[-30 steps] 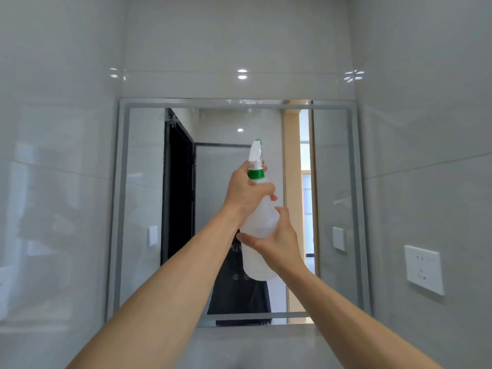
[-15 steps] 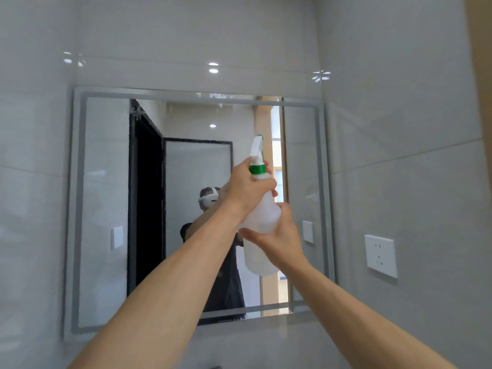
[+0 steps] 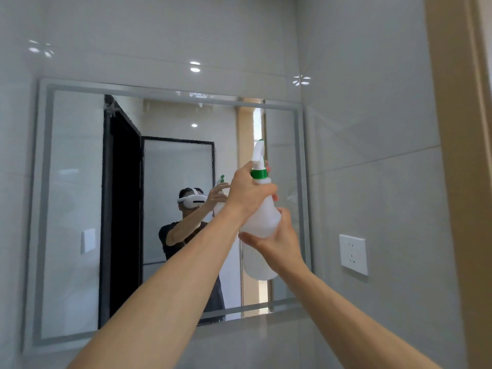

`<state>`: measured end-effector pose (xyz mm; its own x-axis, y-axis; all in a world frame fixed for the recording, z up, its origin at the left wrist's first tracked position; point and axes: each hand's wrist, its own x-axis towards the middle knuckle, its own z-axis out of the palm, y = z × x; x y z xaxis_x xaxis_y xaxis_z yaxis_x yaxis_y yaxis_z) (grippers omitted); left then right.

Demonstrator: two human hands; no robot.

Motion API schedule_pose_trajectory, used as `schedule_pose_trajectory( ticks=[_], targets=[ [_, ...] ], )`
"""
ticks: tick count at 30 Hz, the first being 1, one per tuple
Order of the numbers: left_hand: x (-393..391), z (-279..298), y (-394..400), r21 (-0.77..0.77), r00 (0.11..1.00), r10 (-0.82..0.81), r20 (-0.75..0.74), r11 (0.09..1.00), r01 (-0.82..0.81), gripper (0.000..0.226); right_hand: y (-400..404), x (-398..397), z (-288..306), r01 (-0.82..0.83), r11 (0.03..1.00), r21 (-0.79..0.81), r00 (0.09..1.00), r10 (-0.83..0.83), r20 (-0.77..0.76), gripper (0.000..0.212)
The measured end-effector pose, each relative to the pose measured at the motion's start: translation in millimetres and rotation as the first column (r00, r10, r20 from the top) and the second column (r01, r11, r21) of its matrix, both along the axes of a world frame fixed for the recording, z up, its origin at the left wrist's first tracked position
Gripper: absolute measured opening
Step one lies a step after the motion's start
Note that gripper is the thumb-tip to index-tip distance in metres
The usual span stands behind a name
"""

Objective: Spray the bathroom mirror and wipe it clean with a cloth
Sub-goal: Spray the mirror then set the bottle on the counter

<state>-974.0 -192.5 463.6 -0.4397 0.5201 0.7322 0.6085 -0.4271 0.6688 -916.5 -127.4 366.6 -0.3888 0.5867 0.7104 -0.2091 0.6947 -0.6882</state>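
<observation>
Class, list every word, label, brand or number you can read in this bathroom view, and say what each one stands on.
None can be read.
Spray bottle: plain white with a green collar, no label showing.
Wall socket: only plug holes, no print.
Mirror: no markings legible.

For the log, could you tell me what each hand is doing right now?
Left hand: closed around the neck of the spray bottle.
Right hand: closed around the same bottle's body.
</observation>
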Motion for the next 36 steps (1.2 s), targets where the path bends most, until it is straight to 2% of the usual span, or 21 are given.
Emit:
schedule_pose_trajectory(
  ticks=[6,12,22,36],
  targets=[
    [10,-7,16,-0.057,1.000,-0.011,-0.015,0.998,0.010,0.040,11,17,-6,0.035,0.999,-0.026,0.999,-0.035,0.012,0.078],
    [13,-22,36,-0.029,0.997,-0.055,0.053,0.998,0.056,0.040,21,24,-20,0.069,0.996,-0.054,0.997,-0.067,0.044,0.077],
    [16,-45,49,-0.031,0.995,-0.052,0.086,0.998,0.055,0.037,30,32,-40,0.074,0.993,-0.091,0.995,-0.067,0.080,0.079],
    [0,-84,48,-0.097,0.986,0.094,0.134,0.992,-0.081,0.043,35,16,-79,0.050,0.991,-0.122,0.986,-0.029,0.167,0.083]
  ],
)
